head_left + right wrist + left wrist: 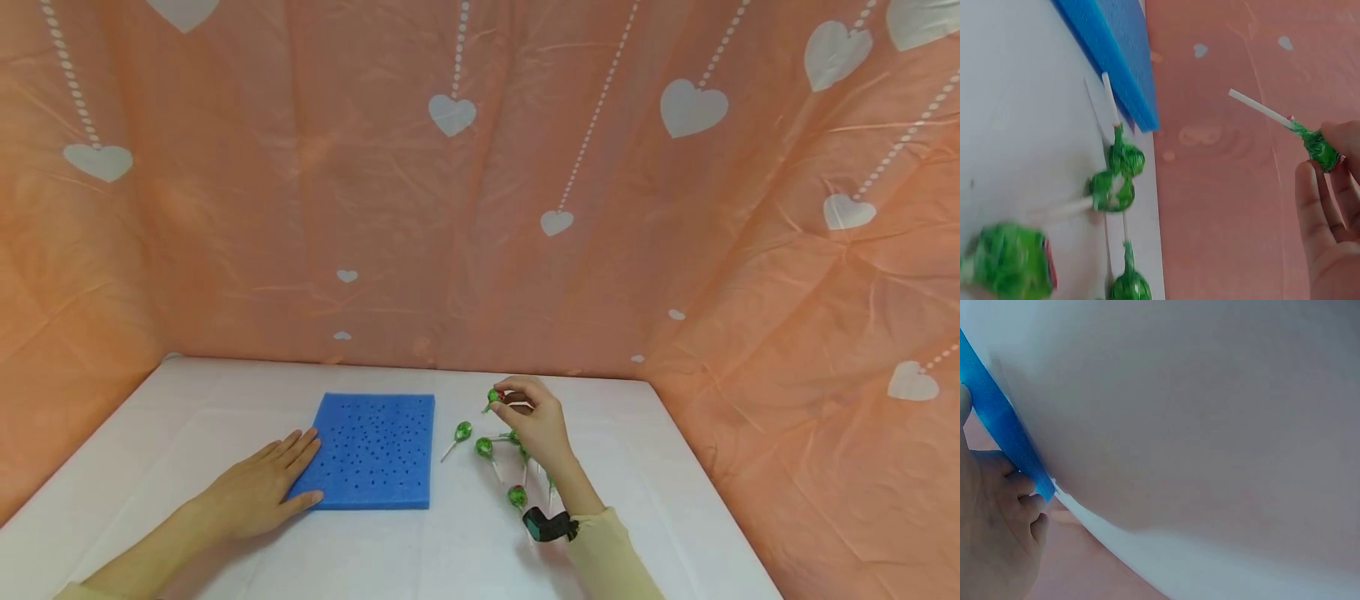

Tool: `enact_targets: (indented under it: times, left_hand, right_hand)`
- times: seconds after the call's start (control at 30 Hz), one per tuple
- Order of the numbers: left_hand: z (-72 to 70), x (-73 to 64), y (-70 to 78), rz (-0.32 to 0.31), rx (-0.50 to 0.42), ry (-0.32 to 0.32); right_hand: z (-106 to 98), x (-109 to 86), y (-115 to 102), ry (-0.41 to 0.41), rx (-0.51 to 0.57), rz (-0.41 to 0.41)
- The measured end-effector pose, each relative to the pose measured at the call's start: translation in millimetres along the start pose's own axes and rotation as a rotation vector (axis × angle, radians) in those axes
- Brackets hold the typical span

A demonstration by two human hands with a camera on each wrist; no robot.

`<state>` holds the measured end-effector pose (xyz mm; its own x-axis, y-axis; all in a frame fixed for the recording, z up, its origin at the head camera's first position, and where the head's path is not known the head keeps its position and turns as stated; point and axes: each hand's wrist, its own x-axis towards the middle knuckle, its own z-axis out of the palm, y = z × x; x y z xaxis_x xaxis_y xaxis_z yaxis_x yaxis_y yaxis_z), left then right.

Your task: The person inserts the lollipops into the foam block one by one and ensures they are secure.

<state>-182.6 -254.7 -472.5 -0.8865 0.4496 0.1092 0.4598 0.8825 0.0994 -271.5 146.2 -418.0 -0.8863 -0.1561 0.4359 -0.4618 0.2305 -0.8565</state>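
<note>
Hands apart. Left hand (pixel 258 492) rests at left edge of hole-dotted square blue foam block (pixel 378 454); right hand (pixel 536 421) pinches green-wrapped, white-stemmed round lollipop (pixel 1317 149).

Block (pixel 369 450) at the left fingers (pixel 298 447): foam-like, matt; top face pitted with small holes, side faces smoother. Held lollipop (pixel 1321 149), between the right fingers (pixel 1311 200): wrapper thin, plastic-looking film, glossy, crinkled; stick (pixel 1260 108) smooth, matt, paper or plastic, cannot tell. Loose lollipops (pixel 483 447) near the right fingers: same shiny, wrinkled film. Desk (pixel 652 500) beneath the fingers: smooth, mostly matt. Backdrop (pixel 375 208) beyond the fingers: thin sheet, creased, soft sheen. Sleeve (pixel 611 550) behind the right fingers: matt cloth.
</note>
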Motion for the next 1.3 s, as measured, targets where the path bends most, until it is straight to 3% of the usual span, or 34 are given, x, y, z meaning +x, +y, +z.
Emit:
enact_targets:
  times: [0.83,1.3]
  left_hand:
    - [1.2,-0.6,-0.6,-0.002,-0.015,-0.019]
    - [-3.0,1.4,0.6,-0.003,-0.023,-0.035]
  right_hand:
    - [70,20.8,-8,-0.108,0.049,-0.045]
    - [104,28.0,-7,-0.141,0.003,-0.057]
